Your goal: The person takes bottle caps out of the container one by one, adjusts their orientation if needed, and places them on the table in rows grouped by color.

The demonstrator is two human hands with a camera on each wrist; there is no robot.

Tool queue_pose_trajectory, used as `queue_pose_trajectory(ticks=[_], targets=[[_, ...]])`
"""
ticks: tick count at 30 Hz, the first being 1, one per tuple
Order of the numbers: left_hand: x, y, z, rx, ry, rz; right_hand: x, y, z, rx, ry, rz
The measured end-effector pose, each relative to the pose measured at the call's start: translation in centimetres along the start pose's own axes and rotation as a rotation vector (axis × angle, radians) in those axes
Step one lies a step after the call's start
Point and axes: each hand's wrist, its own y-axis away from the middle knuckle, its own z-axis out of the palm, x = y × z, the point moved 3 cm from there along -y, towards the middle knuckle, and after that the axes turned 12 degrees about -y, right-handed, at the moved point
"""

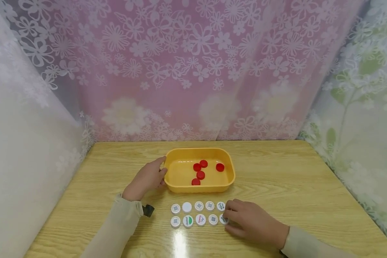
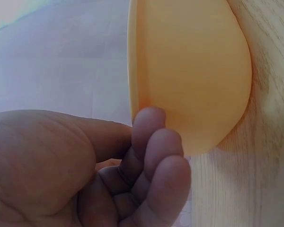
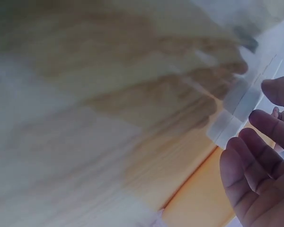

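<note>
My left hand (image 1: 147, 179) grips the left end of a yellow plastic basin (image 1: 200, 189). In the left wrist view, the thumb goes behind the rim while curled fingertips (image 2: 168, 177) meet the outer wall. Several red bottle caps (image 1: 200, 175) lie inside the basin. In front of it, white round bottle caps (image 1: 200, 220), some printed, form two rows on the table. At the right end of the near row, my right hand (image 1: 253, 222) pinches a white bottle cap (image 1: 223, 219) between thumb and index finger, covering part of it.
The wooden table (image 1: 277, 172) carries both rows and the basin. A pink floral curtain (image 1: 196, 71) hangs along its back edge, with pale cloth at both sides. A small black object (image 1: 148, 210) shows by the left cuff.
</note>
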Motion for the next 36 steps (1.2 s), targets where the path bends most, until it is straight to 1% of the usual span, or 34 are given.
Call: queue_pose_trajectory(ticks=[7,12,16,21,23,25,27,30,33,35,36], targets=[[-0.2,-0.2,0.1,-0.006,0.012,-0.002,-0.2,-0.7,0.1,-0.023,0.008,0.027],[-0.2,-0.1,0.2,-0.005,0.02,-0.005,0.0,-0.8,0.0,-0.018,0.018,0.027],[-0.2,-0.1,0.1,-0.008,0.019,-0.003,-0.3,-1.3,-0.5,0.048,0.044,-0.027],[-0.1,-0.2,0.0,-0.013,0.018,-0.006,-1.1,-2.7,-1.4,0.146,0.07,-0.122],[-0.1,-0.1,0.0,-0.016,0.014,-0.009,-1.3,-3.5,-1.9,0.175,0.082,-0.143],[-0.1,-0.2,0.1,-0.02,0.009,-0.01,-1.2,-4.3,-2.6,0.204,0.095,-0.146],[-0.1,-0.1,0.2,-0.021,0.002,-0.009,-0.8,-5.1,-3.4,0.221,0.107,-0.124],[-0.1,-0.1,0.3,-0.02,-0.004,-0.005,0.5,-6.4,-4.6,0.204,0.135,-0.036],[0.0,-0.1,0.3,-0.014,-0.011,0.001,2.3,-7.6,-5.8,0.143,0.187,0.054],[0.0,-0.1,0.2,-0.012,-0.013,0.0,3.4,-8.4,-6.6,0.09,0.232,0.092],[0.0,-0.1,0.1,-0.011,-0.018,0.002,3.9,-8.8,-7.0,0.064,0.262,0.097]])
